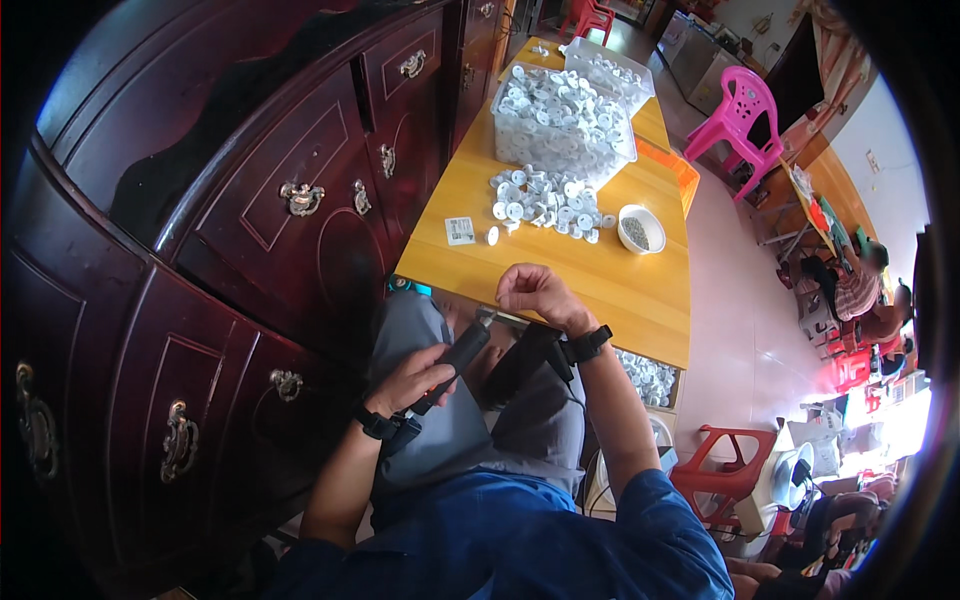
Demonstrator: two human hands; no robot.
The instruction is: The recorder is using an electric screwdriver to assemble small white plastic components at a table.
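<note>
My left hand [408, 382] is wrapped round a dark electric screwdriver [464, 350], held over my lap with its metal tip slanting up toward the table edge. Just beyond that tip, at the near edge of the yellow wooden table [455, 268], my right hand [540, 297] has its fingers pinched together. Whatever is between them is too small to make out. A pile of white round plastic parts [560, 208] lies on the table past my hands. To its right stands a white bowl [641, 230] of small grey metal pieces.
A clear bin [560, 155] heaped with white parts stands behind the pile, with another bin [632, 85] farther back. Dark wooden cabinets [270, 200] line my left. More parts [648, 378] sit below the table's right side, near a red stool [725, 470]. Several people sit at far right.
</note>
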